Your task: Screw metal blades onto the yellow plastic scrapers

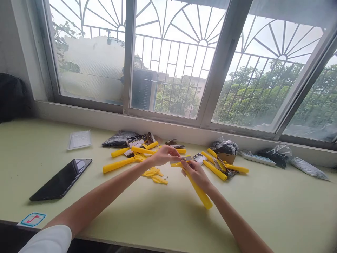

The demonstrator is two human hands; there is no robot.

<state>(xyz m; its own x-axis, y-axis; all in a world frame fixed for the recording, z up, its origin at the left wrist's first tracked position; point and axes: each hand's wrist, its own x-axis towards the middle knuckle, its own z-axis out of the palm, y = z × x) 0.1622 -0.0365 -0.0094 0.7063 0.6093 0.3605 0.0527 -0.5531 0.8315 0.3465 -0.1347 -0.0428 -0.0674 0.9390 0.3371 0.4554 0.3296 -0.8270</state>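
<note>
A yellow-handled scraper (198, 191) is in my right hand (196, 172), its handle slanting down to the right and its flat head up between my hands. The fingers of my right hand are closed round its neck. My left hand (165, 155) is at the left side of the head, thumb and fingers pinched together near its edge; what they hold, if anything, is too small to tell. Just below on the table lie several small yellow plastic pieces (159, 180) and tiny metal bits (166, 177).
More yellow scrapers (118, 165) lie behind my left hand, others (216, 170) at the right with packaging cards. A black tablet (61, 180) and clear plastic case (79, 140) are at the left. Bagged items (225, 146) line the windowsill, with a white box (258, 158).
</note>
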